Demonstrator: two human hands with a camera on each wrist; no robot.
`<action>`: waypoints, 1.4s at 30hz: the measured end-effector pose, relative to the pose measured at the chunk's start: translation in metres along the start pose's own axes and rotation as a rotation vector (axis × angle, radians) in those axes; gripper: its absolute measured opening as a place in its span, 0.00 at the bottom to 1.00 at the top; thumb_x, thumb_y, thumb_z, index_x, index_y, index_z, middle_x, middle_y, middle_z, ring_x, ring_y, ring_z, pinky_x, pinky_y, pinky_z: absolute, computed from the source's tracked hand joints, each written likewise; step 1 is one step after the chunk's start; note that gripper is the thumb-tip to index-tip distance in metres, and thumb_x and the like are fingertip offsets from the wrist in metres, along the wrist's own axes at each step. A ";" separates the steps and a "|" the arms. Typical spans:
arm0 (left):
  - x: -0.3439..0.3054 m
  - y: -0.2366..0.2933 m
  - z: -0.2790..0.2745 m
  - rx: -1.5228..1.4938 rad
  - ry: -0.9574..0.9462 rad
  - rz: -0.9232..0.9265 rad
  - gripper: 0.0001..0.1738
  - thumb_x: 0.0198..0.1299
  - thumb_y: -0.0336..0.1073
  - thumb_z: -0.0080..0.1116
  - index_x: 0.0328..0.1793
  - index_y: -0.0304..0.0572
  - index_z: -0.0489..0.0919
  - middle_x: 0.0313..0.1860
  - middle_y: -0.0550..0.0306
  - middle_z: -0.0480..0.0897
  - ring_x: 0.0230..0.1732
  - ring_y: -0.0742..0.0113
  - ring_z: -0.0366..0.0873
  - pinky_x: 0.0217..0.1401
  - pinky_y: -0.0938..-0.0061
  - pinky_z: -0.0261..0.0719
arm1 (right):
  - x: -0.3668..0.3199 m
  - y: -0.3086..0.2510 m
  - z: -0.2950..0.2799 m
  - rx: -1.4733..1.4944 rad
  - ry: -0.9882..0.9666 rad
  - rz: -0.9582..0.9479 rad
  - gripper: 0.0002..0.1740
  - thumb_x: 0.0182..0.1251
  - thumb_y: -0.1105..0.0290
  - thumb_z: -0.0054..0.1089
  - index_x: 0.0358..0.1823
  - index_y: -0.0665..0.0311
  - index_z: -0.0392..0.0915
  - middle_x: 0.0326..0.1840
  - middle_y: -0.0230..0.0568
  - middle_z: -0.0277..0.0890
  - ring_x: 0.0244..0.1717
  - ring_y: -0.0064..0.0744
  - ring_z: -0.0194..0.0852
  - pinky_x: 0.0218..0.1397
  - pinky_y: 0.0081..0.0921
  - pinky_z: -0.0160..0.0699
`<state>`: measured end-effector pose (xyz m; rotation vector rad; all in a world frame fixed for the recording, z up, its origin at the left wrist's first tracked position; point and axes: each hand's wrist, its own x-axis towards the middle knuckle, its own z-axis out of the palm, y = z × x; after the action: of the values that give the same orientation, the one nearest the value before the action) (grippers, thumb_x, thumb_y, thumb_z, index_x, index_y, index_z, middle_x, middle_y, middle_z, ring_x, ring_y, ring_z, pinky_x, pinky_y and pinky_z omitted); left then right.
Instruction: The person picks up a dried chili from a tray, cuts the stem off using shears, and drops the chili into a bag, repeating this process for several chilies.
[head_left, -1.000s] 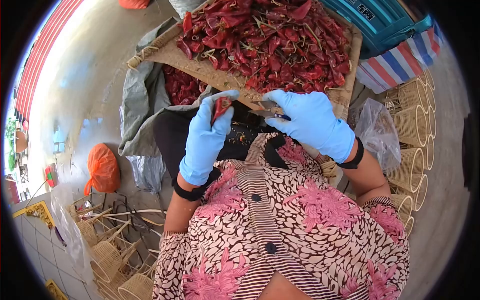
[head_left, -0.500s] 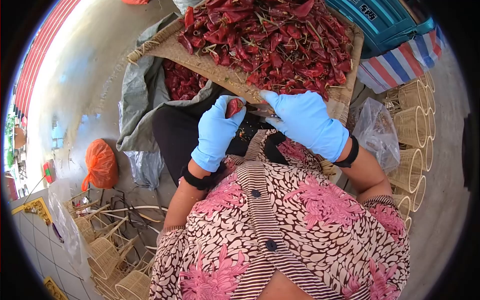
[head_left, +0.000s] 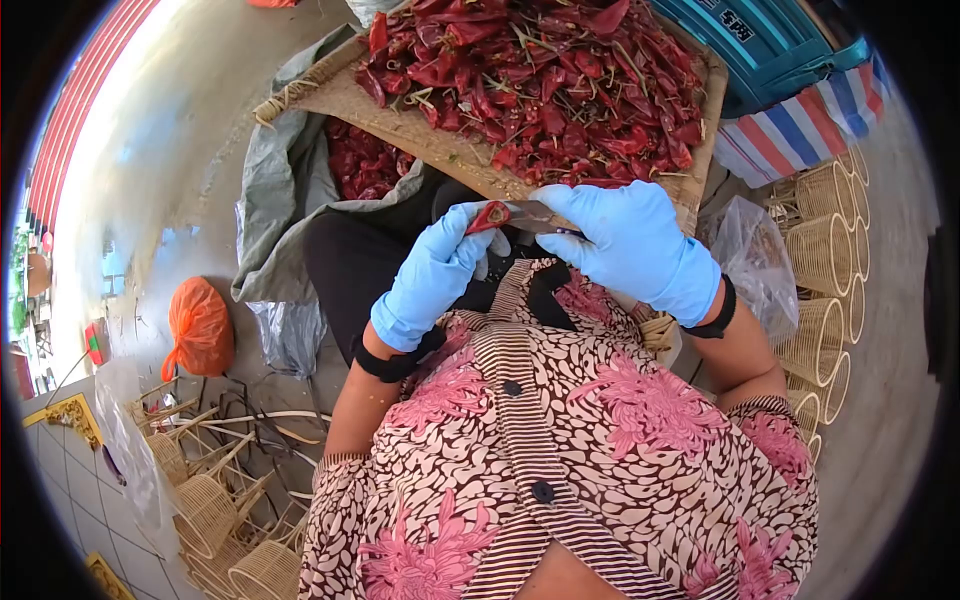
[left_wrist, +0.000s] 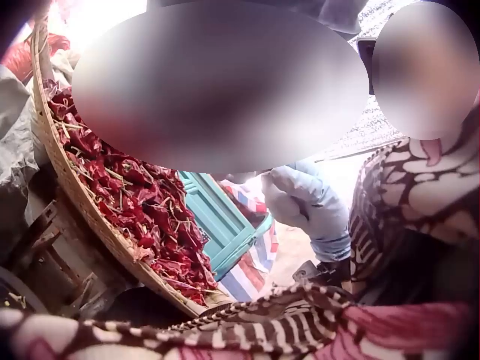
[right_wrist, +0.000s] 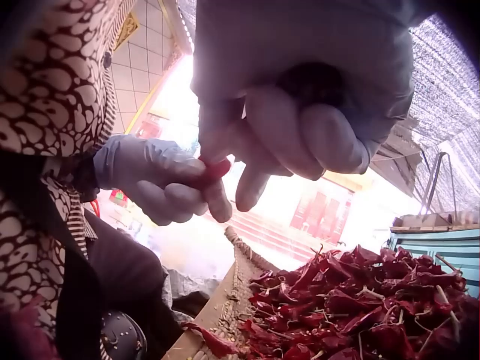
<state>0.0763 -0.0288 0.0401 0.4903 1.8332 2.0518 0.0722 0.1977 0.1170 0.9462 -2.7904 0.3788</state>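
Observation:
In the head view, the gloved left hand [head_left: 427, 277] pinches a dried red chili [head_left: 490, 216], its cut end facing the other hand. The gloved right hand [head_left: 637, 247] grips a small bladed tool, probably scissors [head_left: 530, 213], with the blades against the chili. Both hands are over the lap, just below a woven tray [head_left: 330, 95] heaped with red chilies [head_left: 560, 90]. In the right wrist view, the left hand [right_wrist: 161, 180] holds the chili [right_wrist: 214, 172] close to the curled fingers of the right hand [right_wrist: 300, 135].
Left of the tray, a grey-green sack [head_left: 285, 205] holds more chilies. An orange bag [head_left: 199, 326] and rattan baskets [head_left: 205, 515] are on the left floor. At right are a teal crate [head_left: 750, 50], a striped bag [head_left: 790, 135], a clear plastic bag [head_left: 750, 265] and stacked baskets [head_left: 815, 340].
The left hand has moved right, towards the tool, and the chili has turned from upright to tilted sideways. The right hand keeps its grip on the tool, with only a slight shift.

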 end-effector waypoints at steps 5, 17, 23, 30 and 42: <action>0.000 -0.002 0.000 0.062 0.003 0.045 0.16 0.72 0.30 0.45 0.63 0.38 0.74 0.32 0.63 0.79 0.26 0.80 0.69 0.30 0.84 0.69 | -0.003 -0.001 -0.003 -0.005 0.007 0.005 0.19 0.59 0.54 0.64 0.48 0.53 0.77 0.24 0.34 0.78 0.22 0.37 0.79 0.21 0.32 0.72; 0.008 -0.001 0.020 0.180 0.139 0.173 0.23 0.69 0.23 0.45 0.69 0.44 0.73 0.26 0.65 0.73 0.24 0.75 0.68 0.30 0.79 0.71 | -0.008 -0.024 0.021 0.141 0.147 0.247 0.22 0.61 0.53 0.64 0.52 0.56 0.76 0.29 0.40 0.80 0.26 0.40 0.80 0.26 0.33 0.74; 0.011 -0.013 0.026 -0.022 0.157 0.291 0.22 0.72 0.26 0.42 0.72 0.40 0.68 0.40 0.61 0.78 0.30 0.79 0.67 0.36 0.84 0.69 | -0.013 -0.027 0.046 0.728 0.161 0.449 0.24 0.63 0.51 0.64 0.52 0.60 0.77 0.28 0.43 0.79 0.26 0.41 0.80 0.29 0.30 0.75; 0.006 0.018 0.020 -0.223 0.082 0.081 0.35 0.71 0.54 0.45 0.76 0.39 0.62 0.45 0.64 0.77 0.30 0.83 0.60 0.34 0.87 0.60 | -0.005 -0.035 0.036 0.674 0.233 0.415 0.23 0.63 0.52 0.65 0.52 0.59 0.77 0.24 0.40 0.76 0.23 0.36 0.77 0.27 0.29 0.73; 0.005 0.029 0.013 0.369 0.231 0.452 0.31 0.62 0.42 0.63 0.70 0.39 0.71 0.51 0.62 0.76 0.45 0.74 0.70 0.50 0.77 0.70 | -0.005 -0.032 0.024 0.250 0.308 0.205 0.22 0.59 0.55 0.67 0.51 0.56 0.77 0.24 0.37 0.78 0.21 0.39 0.78 0.22 0.30 0.73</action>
<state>0.0773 -0.0180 0.0707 0.8648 2.4445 2.1127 0.0935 0.1689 0.0990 0.5820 -2.5976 0.8421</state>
